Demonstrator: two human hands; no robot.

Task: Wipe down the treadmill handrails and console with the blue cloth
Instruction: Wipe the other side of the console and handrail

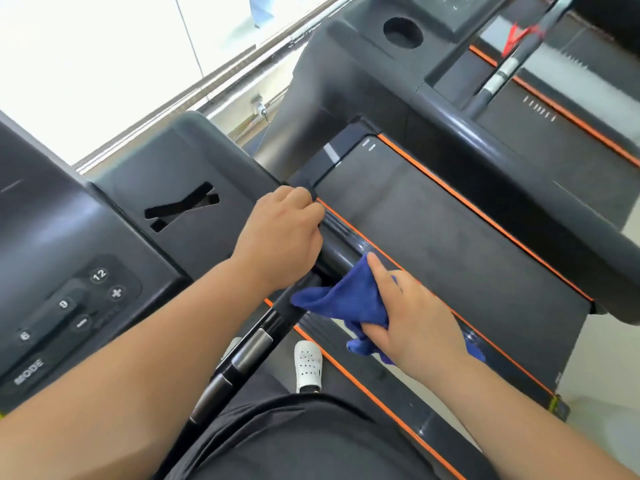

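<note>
A glossy black handrail (pixel 341 252) runs diagonally through the middle of the view, with metal pulse pads lower down. My left hand (pixel 280 237) grips this rail near where it meets the dark console (pixel 114 237). Just below it, my right hand (pixel 412 320) holds a bunched blue cloth (pixel 346 299) and presses it against the rail. The console's button panel (pixel 69 310) with "12", "+" and "MODE" sits at the left.
The orange-edged treadmill belt (pixel 443 244) lies under the rail. A neighbouring treadmill's console with a round cup holder (pixel 403 32) and its thick handrail (pixel 519 188) stand to the right. My white shoe (pixel 307 367) rests on the deck. A bright window is at the upper left.
</note>
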